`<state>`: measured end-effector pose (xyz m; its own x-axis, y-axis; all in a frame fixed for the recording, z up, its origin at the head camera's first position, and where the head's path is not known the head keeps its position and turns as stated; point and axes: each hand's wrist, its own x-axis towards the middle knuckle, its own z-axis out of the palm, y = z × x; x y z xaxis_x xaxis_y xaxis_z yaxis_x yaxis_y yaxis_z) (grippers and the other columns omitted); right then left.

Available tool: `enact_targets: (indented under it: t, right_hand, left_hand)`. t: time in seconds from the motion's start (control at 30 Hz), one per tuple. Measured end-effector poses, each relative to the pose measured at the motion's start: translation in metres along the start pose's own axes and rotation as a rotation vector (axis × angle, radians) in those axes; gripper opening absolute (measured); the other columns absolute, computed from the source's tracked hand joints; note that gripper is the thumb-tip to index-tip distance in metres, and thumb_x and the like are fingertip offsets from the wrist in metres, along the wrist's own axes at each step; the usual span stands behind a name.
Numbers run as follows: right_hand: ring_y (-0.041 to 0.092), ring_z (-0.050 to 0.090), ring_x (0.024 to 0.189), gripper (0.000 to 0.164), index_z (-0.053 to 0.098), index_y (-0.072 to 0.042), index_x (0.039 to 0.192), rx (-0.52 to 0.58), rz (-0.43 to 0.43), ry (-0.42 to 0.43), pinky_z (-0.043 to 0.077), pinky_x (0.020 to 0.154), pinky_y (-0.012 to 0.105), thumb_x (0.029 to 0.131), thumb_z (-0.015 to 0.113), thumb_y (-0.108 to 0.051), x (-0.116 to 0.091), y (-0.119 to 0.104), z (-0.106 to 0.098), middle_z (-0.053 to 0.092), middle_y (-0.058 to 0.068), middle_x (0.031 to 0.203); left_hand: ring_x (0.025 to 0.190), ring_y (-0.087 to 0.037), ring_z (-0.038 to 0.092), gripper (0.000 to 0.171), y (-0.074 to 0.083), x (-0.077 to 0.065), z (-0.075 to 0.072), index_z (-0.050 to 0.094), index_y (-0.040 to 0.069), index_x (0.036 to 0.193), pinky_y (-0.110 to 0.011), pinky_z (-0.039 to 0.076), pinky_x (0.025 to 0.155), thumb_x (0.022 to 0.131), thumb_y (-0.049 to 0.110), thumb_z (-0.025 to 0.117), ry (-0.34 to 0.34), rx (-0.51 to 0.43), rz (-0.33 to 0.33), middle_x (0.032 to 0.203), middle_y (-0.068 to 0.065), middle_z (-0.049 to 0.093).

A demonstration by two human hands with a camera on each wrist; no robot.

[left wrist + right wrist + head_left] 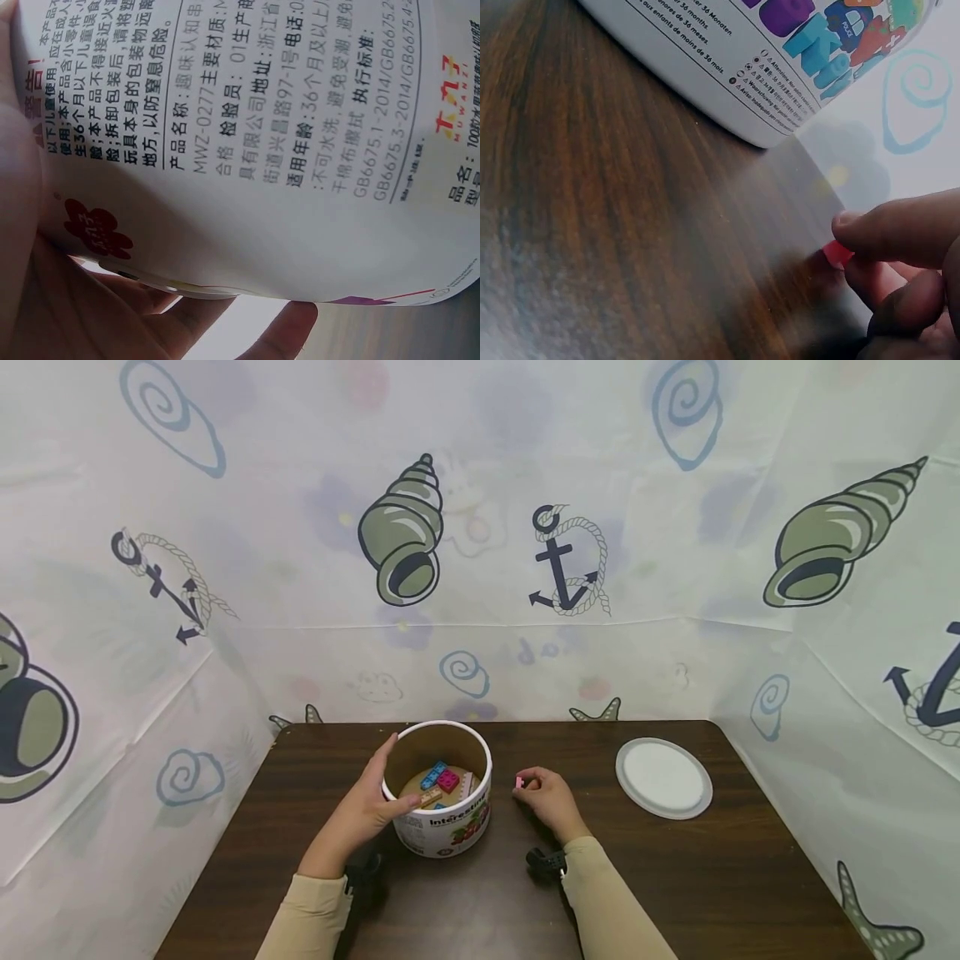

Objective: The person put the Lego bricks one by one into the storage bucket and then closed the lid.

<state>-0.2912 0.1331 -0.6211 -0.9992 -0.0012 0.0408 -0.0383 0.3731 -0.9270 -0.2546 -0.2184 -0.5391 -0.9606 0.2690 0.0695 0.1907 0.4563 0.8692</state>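
Observation:
A round white tub [442, 841] with printed fruit and lettering stands on the table. Its mouth faces up and shows toy building bricks inside: a blue brick [433, 775], a magenta brick [447, 780], a tan brick [431, 797] and a pale brick [466, 785]. My left hand [367, 802] grips the tub's left side, thumb at the near rim and fingers round the wall. In the left wrist view the tub's printed label [285, 127] fills most of the picture. Right of the tub, my right hand [551, 802] pinches a small pink brick [838, 254] between thumb and fingertips.
A round white lid [664, 778] lies flat on the dark wooden table [637, 893], to the right. Behind the table's far edge and along both sides hangs a white cloth [495, 677] printed with shells and anchors.

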Motion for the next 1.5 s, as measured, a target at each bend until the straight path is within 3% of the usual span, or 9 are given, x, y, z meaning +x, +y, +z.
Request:
enact_targets:
  t: [0.17, 0.27, 0.37, 0.5, 0.6, 0.87, 1.13, 1.3, 1.5]
  right_hand:
    - [0.011, 0.056, 0.070, 0.026, 0.079, -0.008, 0.111, 0.035, -0.023, -0.014, 0.045, 0.063, 0.025, 0.094, 0.087, -0.026, 0.001, 0.003, 0.000, 0.065, 0.000, 0.081]
    - [0.012, 0.055, 0.068, 0.029, 0.079, -0.011, 0.114, 0.213, 0.005, -0.042, 0.045, 0.058, 0.025, 0.098, 0.083, -0.035, 0.002, 0.006, -0.004, 0.068, 0.009, 0.092]
    - [0.011, 0.051, 0.062, 0.036, 0.073, -0.007, 0.120, 0.441, 0.051, -0.040, 0.044, 0.052, 0.024, 0.102, 0.078, -0.038, 0.004, 0.010, -0.009, 0.068, 0.014, 0.104]
    - [0.009, 0.051, 0.060, 0.039, 0.062, 0.000, 0.126, 0.654, 0.091, -0.005, 0.044, 0.050, 0.022, 0.108, 0.070, -0.034, 0.006, 0.012, -0.016, 0.065, 0.008, 0.103]
    - [0.010, 0.054, 0.061, 0.036, 0.055, 0.001, 0.132, 0.735, 0.109, -0.002, 0.045, 0.050, 0.022, 0.110, 0.064, -0.026, 0.006, 0.012, -0.019, 0.064, 0.005, 0.100]
    - [0.010, 0.054, 0.062, 0.052, 0.045, 0.007, 0.151, 0.701, 0.101, -0.033, 0.047, 0.051, 0.022, 0.111, 0.063, -0.021, 0.005, 0.014, -0.018, 0.066, 0.002, 0.098]
    - [0.011, 0.054, 0.064, 0.038, 0.050, -0.006, 0.140, 0.697, 0.083, 0.033, 0.045, 0.053, 0.023, 0.109, 0.067, -0.019, 0.000, -0.003, -0.021, 0.065, 0.002, 0.098]
    - [0.010, 0.051, 0.064, 0.037, 0.058, -0.005, 0.138, 0.691, -0.006, 0.055, 0.042, 0.052, 0.023, 0.107, 0.071, -0.021, -0.011, -0.046, -0.024, 0.064, 0.004, 0.098]
    - [0.010, 0.051, 0.063, 0.036, 0.067, -0.008, 0.139, 0.620, -0.122, -0.080, 0.042, 0.051, 0.023, 0.107, 0.071, -0.026, -0.032, -0.116, -0.022, 0.070, 0.004, 0.101]
  left_hand:
    - [0.156, -0.052, 0.038, 0.120, -0.001, 0.001, 0.000, 0.008, 0.021, 0.177, -0.067, 0.041, 0.121, 0.091, 0.043, 0.089, 0.002, -0.006, -0.001, 0.178, -0.021, 0.020]
    - [0.155, -0.052, 0.038, 0.120, -0.001, 0.001, 0.000, 0.008, 0.021, 0.177, -0.067, 0.041, 0.121, 0.091, 0.043, 0.089, 0.000, -0.002, -0.002, 0.178, -0.021, 0.020]
    - [0.156, -0.051, 0.037, 0.120, -0.001, 0.001, 0.000, 0.008, 0.021, 0.177, -0.067, 0.041, 0.122, 0.091, 0.043, 0.089, 0.000, -0.005, -0.002, 0.178, -0.021, 0.019]
    - [0.156, -0.052, 0.037, 0.119, -0.002, 0.001, 0.000, 0.009, 0.022, 0.177, -0.067, 0.041, 0.121, 0.091, 0.042, 0.089, 0.001, -0.018, 0.000, 0.178, -0.021, 0.019]
    - [0.155, -0.052, 0.038, 0.119, -0.002, 0.001, 0.000, 0.009, 0.021, 0.177, -0.067, 0.042, 0.120, 0.091, 0.043, 0.089, -0.001, -0.019, 0.004, 0.178, -0.021, 0.020]
    - [0.155, -0.052, 0.037, 0.120, -0.004, 0.001, 0.000, 0.009, 0.022, 0.176, -0.068, 0.042, 0.120, 0.090, 0.044, 0.089, -0.003, -0.014, -0.001, 0.178, -0.021, 0.020]
    - [0.154, -0.051, 0.038, 0.119, -0.003, 0.002, 0.001, 0.008, 0.019, 0.177, -0.068, 0.041, 0.121, 0.092, 0.043, 0.088, -0.001, -0.012, 0.026, 0.177, -0.023, 0.021]
    - [0.154, -0.052, 0.038, 0.119, -0.002, 0.002, 0.002, 0.008, 0.019, 0.176, -0.069, 0.040, 0.121, 0.092, 0.045, 0.088, -0.004, -0.004, 0.015, 0.177, -0.023, 0.020]
    - [0.155, -0.052, 0.038, 0.120, -0.002, 0.000, 0.000, 0.009, 0.021, 0.176, -0.068, 0.042, 0.120, 0.091, 0.044, 0.089, -0.005, -0.016, -0.003, 0.177, -0.021, 0.019]
